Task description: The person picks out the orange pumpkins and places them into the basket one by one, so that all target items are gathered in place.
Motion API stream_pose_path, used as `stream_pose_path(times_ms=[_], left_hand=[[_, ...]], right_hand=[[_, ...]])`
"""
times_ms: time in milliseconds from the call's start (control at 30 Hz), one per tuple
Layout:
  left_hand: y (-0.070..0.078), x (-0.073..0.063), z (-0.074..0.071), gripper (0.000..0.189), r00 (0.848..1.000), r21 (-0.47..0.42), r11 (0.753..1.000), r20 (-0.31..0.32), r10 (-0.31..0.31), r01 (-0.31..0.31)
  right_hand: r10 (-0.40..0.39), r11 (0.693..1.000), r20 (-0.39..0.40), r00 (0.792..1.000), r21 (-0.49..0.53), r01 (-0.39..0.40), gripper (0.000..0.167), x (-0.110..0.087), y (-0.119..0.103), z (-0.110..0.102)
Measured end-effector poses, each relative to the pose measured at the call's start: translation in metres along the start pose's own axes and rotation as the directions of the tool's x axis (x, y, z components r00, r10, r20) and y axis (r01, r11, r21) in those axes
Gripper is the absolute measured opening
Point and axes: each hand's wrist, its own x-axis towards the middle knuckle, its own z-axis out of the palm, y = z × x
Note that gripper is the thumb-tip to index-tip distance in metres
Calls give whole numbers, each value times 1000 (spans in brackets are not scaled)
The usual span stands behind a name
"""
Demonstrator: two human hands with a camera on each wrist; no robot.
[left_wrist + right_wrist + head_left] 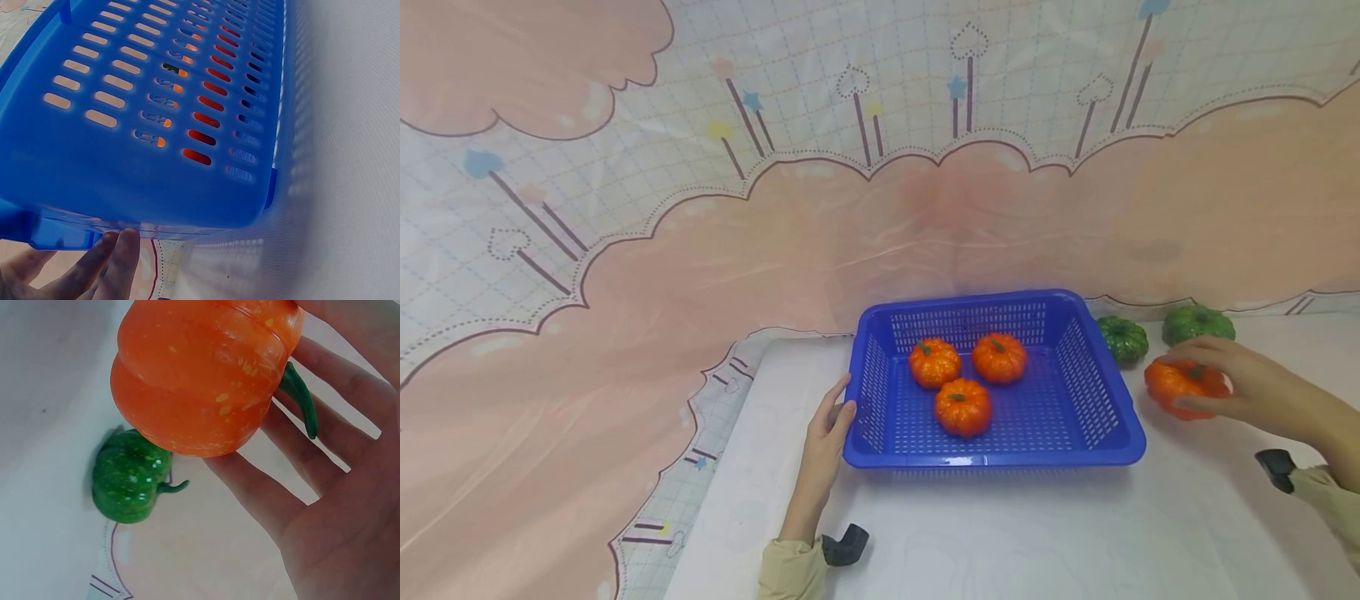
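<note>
My right hand (1232,375) grips an orange toy pumpkin (1183,390) between thumb and fingers, to the right of the blue basket (992,460). The right wrist view shows this pumpkin (200,381) up close, its green stem pointing towards the palm. At the basket's left side, my left hand (829,429) touches the outer wall with its fingers extended. From the left wrist, the fingertips (128,240) meet the blue plastic near a corner. Inside the basket sit three orange pumpkins, one at left (935,363), one at right (999,358) and one in front (962,407).
Beside the basket's right wall lies a green pumpkin (1123,340). Another green pumpkin (1198,323) is just behind my right hand. The white table (1000,533) meets a pink patterned cloth (925,242) at the back and left.
</note>
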Motion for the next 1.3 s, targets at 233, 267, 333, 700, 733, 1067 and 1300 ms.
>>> stream_pose_path(times_ms=[233, 267, 333, 700, 733, 1067, 1300], left_hand=[[-1, 0, 0, 52, 1000, 0, 1000, -3, 4, -4], [-1, 0, 1, 52, 1000, 3, 1000, -4, 8, -8], [-1, 0, 1, 52, 1000, 2, 1000, -6, 9, -9], [-1, 0, 1, 51, 1000, -15, 1000, -6, -2, 2], [-2, 0, 1, 51, 1000, -13, 1000, -7, -2, 2], [-2, 0, 1, 51, 1000, -10, 1000, -4, 9, -9], [-1, 0, 0, 51, 1000, -7, 1000, -2, 4, -4]], right_hand=[[-25, 1000, -17, 1000, -4, 25, 52, 2, -8, -2], [-27, 1000, -13, 1000, -5, 27, 53, 3, -9, -3], [-27, 1000, -15, 1000, -15, 27, 53, 4, -12, -4], [-52, 997, -47, 998, -51, 50, 54, 7, -26, -9], [-52, 997, -46, 998, -53, 49, 54, 7, -28, -10], [-45, 998, -36, 998, -49, 43, 54, 10, -37, -12], [-60, 996, -48, 997, -67, 57, 55, 13, -42, -14]])
